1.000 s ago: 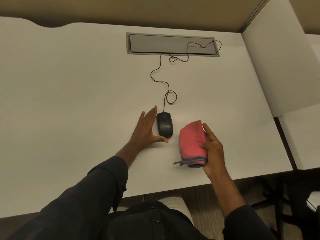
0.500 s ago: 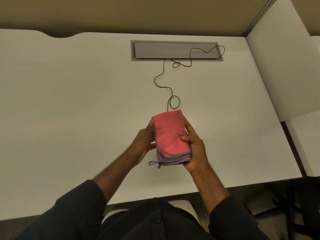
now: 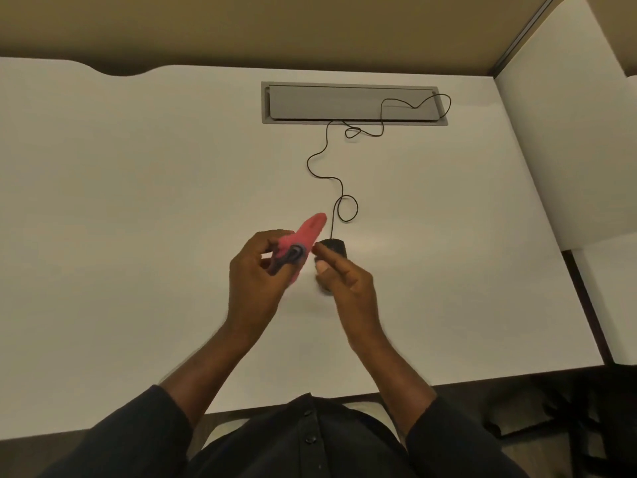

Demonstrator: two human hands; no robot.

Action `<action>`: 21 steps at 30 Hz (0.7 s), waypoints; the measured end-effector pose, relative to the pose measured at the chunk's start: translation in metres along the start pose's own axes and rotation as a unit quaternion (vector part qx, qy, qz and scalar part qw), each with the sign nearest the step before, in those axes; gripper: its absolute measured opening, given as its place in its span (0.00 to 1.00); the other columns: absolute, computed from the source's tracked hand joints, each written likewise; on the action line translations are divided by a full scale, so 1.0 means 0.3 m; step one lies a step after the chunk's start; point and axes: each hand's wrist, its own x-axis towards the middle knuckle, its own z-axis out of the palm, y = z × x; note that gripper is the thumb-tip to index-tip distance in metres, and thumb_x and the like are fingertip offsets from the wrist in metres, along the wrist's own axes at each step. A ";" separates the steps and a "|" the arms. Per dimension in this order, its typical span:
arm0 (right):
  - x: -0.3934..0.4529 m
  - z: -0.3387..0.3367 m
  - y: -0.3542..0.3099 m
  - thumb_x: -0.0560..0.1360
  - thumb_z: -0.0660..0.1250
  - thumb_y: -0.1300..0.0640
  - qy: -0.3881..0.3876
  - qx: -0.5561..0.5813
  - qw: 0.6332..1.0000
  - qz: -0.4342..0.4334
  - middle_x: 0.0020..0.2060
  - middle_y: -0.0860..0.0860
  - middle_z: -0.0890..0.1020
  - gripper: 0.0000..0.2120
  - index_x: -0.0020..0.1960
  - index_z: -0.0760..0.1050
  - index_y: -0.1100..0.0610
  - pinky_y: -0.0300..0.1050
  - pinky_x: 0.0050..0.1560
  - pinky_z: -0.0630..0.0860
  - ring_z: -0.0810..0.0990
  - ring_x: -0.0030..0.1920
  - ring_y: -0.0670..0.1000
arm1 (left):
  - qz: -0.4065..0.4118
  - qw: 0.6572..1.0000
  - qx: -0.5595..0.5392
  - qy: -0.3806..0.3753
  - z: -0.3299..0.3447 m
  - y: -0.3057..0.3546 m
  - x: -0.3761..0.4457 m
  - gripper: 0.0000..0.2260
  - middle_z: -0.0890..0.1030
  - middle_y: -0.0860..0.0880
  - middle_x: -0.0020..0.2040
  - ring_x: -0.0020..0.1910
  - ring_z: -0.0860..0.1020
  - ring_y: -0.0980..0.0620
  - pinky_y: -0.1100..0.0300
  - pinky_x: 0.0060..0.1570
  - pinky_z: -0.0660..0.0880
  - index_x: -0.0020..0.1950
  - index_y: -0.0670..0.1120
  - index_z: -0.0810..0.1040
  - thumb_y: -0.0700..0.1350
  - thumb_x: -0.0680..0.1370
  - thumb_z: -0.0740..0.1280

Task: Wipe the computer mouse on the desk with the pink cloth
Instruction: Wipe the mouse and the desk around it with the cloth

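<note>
A folded pink cloth with a grey edge is held edge-on above the white desk by my left hand, whose fingers pinch its near end. The black wired mouse lies on the desk just right of the cloth; only its far end shows, the rest is hidden behind my right hand. That hand hovers over the mouse with fingers loosely curled and holds nothing. Whether it touches the mouse is unclear. The hands are blurred.
The mouse cable loops back across the desk to a grey cable tray lid set into the desk near the far edge. A white partition borders the desk on the right. A dark chair base stands at lower right.
The cloth passed from my right hand to my left and turned edge-on. My right hand let go and moved over the mouse, which was hidden behind the cloth half a second ago.
</note>
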 end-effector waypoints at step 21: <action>0.071 0.048 -0.020 0.81 0.61 0.51 -0.029 0.056 0.994 0.090 0.41 0.51 0.80 0.12 0.50 0.79 0.57 0.48 0.50 0.82 0.82 0.46 0.50 | 0.037 0.986 0.112 -0.118 0.016 -0.148 0.005 0.38 0.69 0.58 0.69 0.63 0.72 0.57 0.68 0.60 0.69 0.78 0.54 0.60 0.67 0.72 0.66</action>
